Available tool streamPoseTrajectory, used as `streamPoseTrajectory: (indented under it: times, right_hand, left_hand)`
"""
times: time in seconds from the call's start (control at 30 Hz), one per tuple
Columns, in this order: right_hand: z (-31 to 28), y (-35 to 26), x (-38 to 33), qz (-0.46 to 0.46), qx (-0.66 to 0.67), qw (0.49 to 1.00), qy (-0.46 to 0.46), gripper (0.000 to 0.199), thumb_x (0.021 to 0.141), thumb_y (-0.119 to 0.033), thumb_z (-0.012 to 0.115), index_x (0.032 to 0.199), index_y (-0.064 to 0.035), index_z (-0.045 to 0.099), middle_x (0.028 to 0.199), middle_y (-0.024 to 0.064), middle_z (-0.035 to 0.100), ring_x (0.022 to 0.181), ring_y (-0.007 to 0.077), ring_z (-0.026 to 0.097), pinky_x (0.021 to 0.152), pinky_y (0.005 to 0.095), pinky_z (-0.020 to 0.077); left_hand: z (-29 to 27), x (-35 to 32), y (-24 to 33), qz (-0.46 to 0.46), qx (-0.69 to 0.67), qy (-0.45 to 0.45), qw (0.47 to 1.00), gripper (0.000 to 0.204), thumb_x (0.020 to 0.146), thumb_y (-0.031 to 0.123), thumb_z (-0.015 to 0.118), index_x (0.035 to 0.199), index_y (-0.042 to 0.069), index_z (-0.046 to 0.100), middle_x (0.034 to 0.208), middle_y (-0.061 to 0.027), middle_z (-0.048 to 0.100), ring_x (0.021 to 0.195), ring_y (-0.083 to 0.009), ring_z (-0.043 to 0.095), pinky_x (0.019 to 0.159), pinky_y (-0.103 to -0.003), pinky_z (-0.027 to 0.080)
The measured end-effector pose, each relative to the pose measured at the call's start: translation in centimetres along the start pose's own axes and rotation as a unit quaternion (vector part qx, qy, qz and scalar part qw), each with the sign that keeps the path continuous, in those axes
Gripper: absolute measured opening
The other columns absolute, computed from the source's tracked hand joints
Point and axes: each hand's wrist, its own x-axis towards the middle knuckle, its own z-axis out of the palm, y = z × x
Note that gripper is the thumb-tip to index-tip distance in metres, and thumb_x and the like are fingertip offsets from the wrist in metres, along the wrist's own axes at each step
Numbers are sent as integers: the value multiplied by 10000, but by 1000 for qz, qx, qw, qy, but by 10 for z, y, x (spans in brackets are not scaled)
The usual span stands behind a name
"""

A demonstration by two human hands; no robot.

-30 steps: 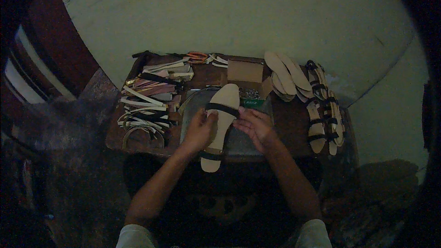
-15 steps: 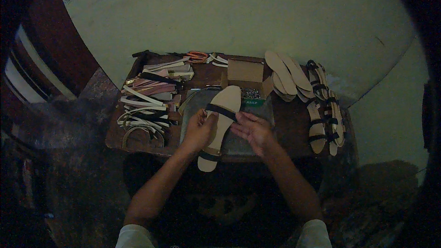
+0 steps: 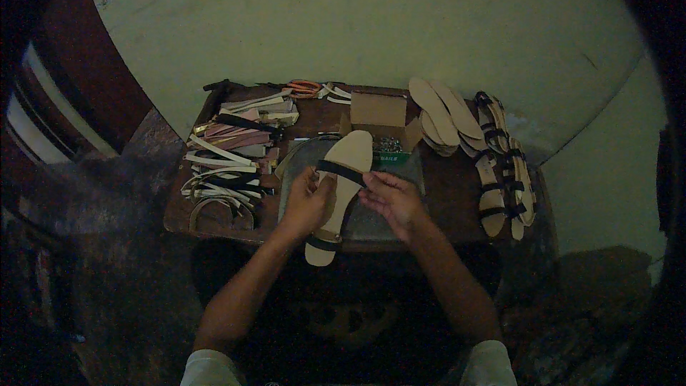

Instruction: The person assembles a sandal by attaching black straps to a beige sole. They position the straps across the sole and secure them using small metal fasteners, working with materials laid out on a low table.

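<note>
A beige sandal sole is held up at a tilt above the near side of the table. One black strap crosses its wide front part, and a second black strap lies across the narrower end near me. My left hand grips the sole's left edge at the middle, its thumb on top by the front strap. With thumb and fingers, my right hand pinches the right end of the front strap at the sole's edge. The underside of the sole is hidden.
Many cut strips in white, pink and black lie piled at the table's left. An open cardboard box of small nails stands behind the sole. Loose beige soles and strapped sandals fill the right side; orange-handled scissors lie at the back.
My right hand's fingers have closed in on the strap's right end, where they were more spread before. The sole stays nearly in place.
</note>
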Motion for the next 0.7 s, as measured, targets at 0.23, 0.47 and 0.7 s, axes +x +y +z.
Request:
streamPoseTrajectory:
  times: [0.23, 0.47, 0.7]
  right_hand:
    - [0, 3, 2, 28, 53, 998, -3, 308, 910, -195, 643, 1148, -9, 583, 1022, 77, 633, 949, 204, 617, 896, 356, 505]
    - [-2, 2, 3, 11, 46, 999, -20, 325, 901, -180, 653, 1149, 13, 572, 1060, 91, 628, 942, 213, 622, 895, 359, 510]
    - [1, 5, 2, -9, 55, 998, 4, 347, 905, -192, 651, 1153, 38, 573, 1045, 104, 638, 912, 208, 631, 869, 357, 524]
  left_hand:
    - [3, -5, 9, -16, 35, 14, 999, 232, 951, 214, 557, 1078, 21, 535, 853, -52, 626, 731, -91, 558, 647, -269, 452]
    - [-1, 0, 1, -13, -15, -8, 1000, 226, 952, 224, 571, 1037, 16, 542, 843, -35, 626, 744, -87, 554, 654, -264, 449]
    - [4, -1, 1, -11, -28, -10, 1000, 198, 939, 208, 601, 993, 21, 567, 858, -39, 639, 736, -86, 557, 658, -265, 454]
